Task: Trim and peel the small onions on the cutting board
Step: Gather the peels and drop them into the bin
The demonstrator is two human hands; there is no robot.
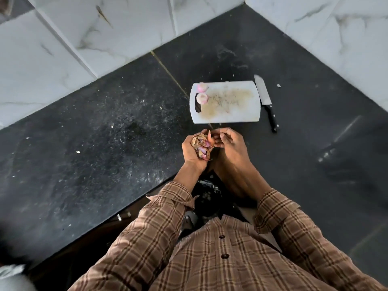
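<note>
Both hands meet just short of the board, left hand clutching skins, right hand apparently pinching one, while two peeled onions lie ahead-left.

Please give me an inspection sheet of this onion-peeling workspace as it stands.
Surface: dark stone counter, dusty, flecked with small scraps.
Job's things: white cutting board, stained in the middle; two peeled onions at its left end; knife lying on the counter beside the board's right edge.
Clutter: onion skins bunched in the left hand.
Grippers: left hand holds the skins; right hand touches the bunch with curled fingers; whether it pinches a piece cannot be told.
Cables: nothing seen.
Surroundings: white marbled wall tiles behind and to the right; checked shirt sleeves.
</note>
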